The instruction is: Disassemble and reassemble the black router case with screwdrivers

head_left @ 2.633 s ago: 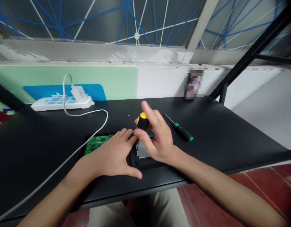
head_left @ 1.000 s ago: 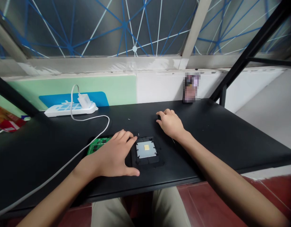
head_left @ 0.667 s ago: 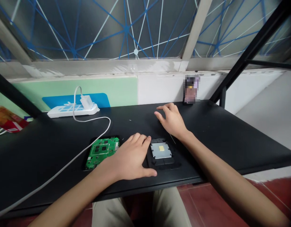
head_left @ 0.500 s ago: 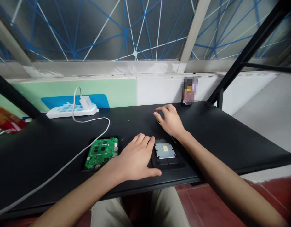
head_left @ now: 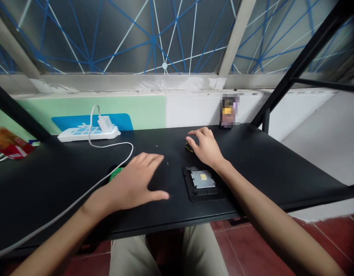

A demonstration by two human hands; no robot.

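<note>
My left hand (head_left: 132, 180) is open with thumb and fingers spread. It hovers over a green circuit board (head_left: 116, 173), and only a corner of the board shows past the hand. A black plastic cover (head_left: 187, 184) with a silver metal plate (head_left: 198, 183) and a pale yellow pad (head_left: 203, 177) lies to the right of that hand. Beyond the cover, my right hand (head_left: 205, 145) rests low over the table, its thumb and forefinger apart. Under its thumb lies a black-and-yellow tool handle (head_left: 189, 148), partly hidden by the hand.
A white power strip (head_left: 79, 134) with a plugged-in charger (head_left: 105, 124) stands at the back left. Its white cable (head_left: 79, 199) runs across the table's left side. Tiny screws (head_left: 167, 163) lie mid-table. A red packet (head_left: 13, 143) is far left, a blurred-out object (head_left: 229, 111) back right.
My left hand has moved left, off the edge of the black cover and over the circuit board. The cover sits slightly further right and turned. My right hand has barely moved.
</note>
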